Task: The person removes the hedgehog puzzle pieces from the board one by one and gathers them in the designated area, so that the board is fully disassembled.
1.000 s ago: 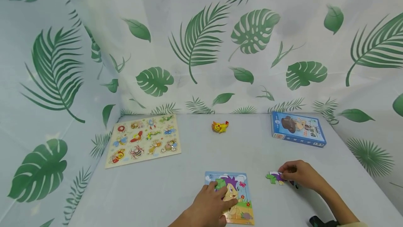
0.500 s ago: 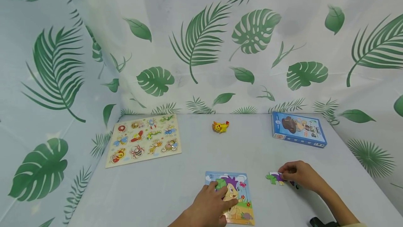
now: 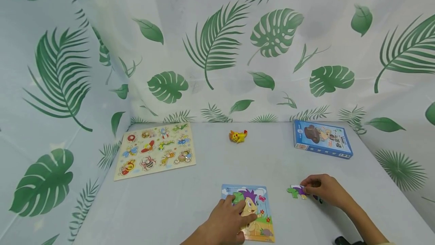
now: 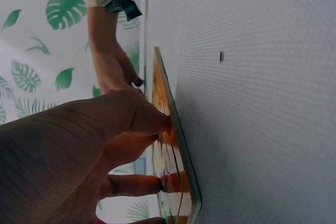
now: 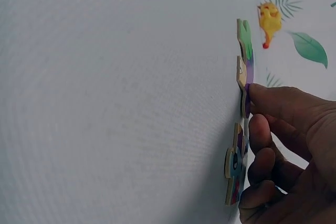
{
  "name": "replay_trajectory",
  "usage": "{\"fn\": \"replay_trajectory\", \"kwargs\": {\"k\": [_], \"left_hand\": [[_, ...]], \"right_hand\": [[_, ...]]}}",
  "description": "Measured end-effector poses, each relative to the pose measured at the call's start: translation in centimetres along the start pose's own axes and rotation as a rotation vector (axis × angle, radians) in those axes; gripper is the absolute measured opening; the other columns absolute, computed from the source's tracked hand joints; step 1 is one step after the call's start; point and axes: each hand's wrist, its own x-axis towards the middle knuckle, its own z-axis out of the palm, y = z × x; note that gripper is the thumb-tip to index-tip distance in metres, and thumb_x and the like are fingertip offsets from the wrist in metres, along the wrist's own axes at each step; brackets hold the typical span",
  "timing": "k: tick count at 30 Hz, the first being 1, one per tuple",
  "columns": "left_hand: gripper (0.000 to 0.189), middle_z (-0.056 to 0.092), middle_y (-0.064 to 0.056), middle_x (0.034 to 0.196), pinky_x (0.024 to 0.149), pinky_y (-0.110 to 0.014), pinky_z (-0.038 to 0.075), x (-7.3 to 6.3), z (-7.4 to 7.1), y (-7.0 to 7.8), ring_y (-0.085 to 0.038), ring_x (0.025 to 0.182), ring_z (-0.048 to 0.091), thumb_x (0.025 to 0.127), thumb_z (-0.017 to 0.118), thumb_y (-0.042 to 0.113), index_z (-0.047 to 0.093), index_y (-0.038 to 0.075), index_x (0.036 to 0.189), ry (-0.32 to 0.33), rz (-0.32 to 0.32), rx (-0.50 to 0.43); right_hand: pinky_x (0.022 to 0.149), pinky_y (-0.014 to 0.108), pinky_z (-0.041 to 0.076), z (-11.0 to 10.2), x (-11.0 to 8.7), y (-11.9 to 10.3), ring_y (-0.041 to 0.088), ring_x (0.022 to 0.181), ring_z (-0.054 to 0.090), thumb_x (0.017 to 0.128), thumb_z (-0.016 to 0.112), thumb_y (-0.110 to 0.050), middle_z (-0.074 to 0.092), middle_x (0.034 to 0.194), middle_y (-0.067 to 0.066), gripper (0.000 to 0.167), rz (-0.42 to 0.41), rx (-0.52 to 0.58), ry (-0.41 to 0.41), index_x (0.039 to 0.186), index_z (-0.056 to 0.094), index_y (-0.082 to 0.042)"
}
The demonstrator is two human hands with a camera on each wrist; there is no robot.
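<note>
My left hand (image 3: 227,218) rests on a framed jigsaw puzzle (image 3: 263,214) picturing a purple-haired hedgehog. Its fingers are spread over the picture and hide the left part. In the left wrist view the thumb and fingertips touch the face of the puzzle (image 4: 181,177). To the right, my right hand (image 3: 327,190) pinches a green and purple puzzle piece (image 3: 294,192) by its right end. In the right wrist view, thumb and index meet at the end of that piece (image 5: 245,51), which lies at the table surface. A second puzzle piece (image 5: 235,163) lies below the curled fingers.
A wooden insect puzzle board (image 3: 156,152) lies at the back left of the white table (image 3: 163,207). A small yellow toy figure (image 3: 238,136) sits at the back middle. The blue box (image 3: 323,139) lies at the back right, before a leaf-patterned curtain (image 3: 231,86).
</note>
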Motion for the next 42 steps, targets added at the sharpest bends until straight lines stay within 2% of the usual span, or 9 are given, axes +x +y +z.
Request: {"fn": "replay_trajectory", "kwargs": {"k": [5,12,17,25,29,37,42], "left_hand": [[0.055,0.048,0.006,0.116,0.078,-0.033,0.048,0.0,-0.2,0.0,-0.028,0.11,0.051,0.088,0.064,0.049,0.05,0.044,0.14,-0.008,0.003,0.002],[0.057,0.046,0.007,0.116,0.076,-0.032,0.048,0.0,-0.3,-0.1,-0.026,0.111,0.048,0.088,0.063,0.051,0.046,0.048,0.142,-0.063,-0.01,-0.012],[0.057,0.046,0.007,0.115,0.076,-0.032,0.048,0.1,-0.2,0.0,-0.025,0.11,0.048,0.087,0.064,0.052,0.047,0.049,0.142,-0.068,-0.02,-0.026],[0.056,0.046,0.006,0.113,0.073,-0.03,0.047,0.0,-0.3,0.0,-0.025,0.107,0.049,0.088,0.064,0.051,0.048,0.047,0.141,-0.041,-0.008,0.005],[0.057,0.046,0.006,0.114,0.074,-0.031,0.047,0.1,-0.3,0.0,-0.025,0.107,0.048,0.087,0.063,0.052,0.047,0.048,0.141,-0.054,-0.012,-0.004],[0.059,0.044,0.007,0.115,0.07,-0.03,0.044,0.1,-0.4,-0.2,-0.02,0.101,0.044,0.088,0.063,0.054,0.044,0.051,0.144,-0.103,-0.021,-0.026],[0.059,0.043,0.007,0.118,0.07,-0.03,0.044,0.0,-0.4,-0.2,-0.018,0.1,0.041,0.089,0.063,0.054,0.043,0.05,0.145,-0.109,-0.018,-0.041]], "right_hand": [[0.062,0.026,0.046,0.1,-0.1,-0.1,0.017,0.074,0.054,0.087,0.074,-0.019,0.062,0.08,-0.002,0.014,0.006,-0.02,0.019,0.098,0.075,-0.009],[0.063,0.026,0.047,0.1,-0.2,-0.3,0.018,0.076,0.054,0.087,0.075,-0.018,0.063,0.082,-0.002,0.015,0.027,-0.022,0.028,0.098,0.075,-0.009],[0.062,0.026,0.046,0.2,-0.2,-0.3,0.019,0.076,0.053,0.087,0.074,-0.016,0.063,0.082,-0.001,0.015,0.04,-0.016,0.033,0.099,0.074,-0.008],[0.061,0.026,0.045,0.3,-0.2,-0.4,0.019,0.075,0.053,0.086,0.075,-0.016,0.061,0.079,-0.001,0.014,0.046,-0.025,0.043,0.097,0.074,-0.008],[0.061,0.026,0.045,0.3,-0.3,-0.5,0.019,0.074,0.053,0.086,0.075,-0.015,0.061,0.079,-0.001,0.013,0.048,-0.03,0.046,0.097,0.074,-0.008],[0.06,0.026,0.046,0.0,-0.3,-1.0,0.017,0.073,0.053,0.089,0.072,-0.016,0.064,0.083,-0.003,0.014,0.003,-0.085,0.048,0.099,0.075,-0.007],[0.054,0.027,0.043,-0.2,-0.3,-2.4,0.014,0.066,0.05,0.092,0.069,-0.016,0.062,0.082,-0.004,0.014,-0.065,-0.15,0.11,0.101,0.075,-0.007]]}}
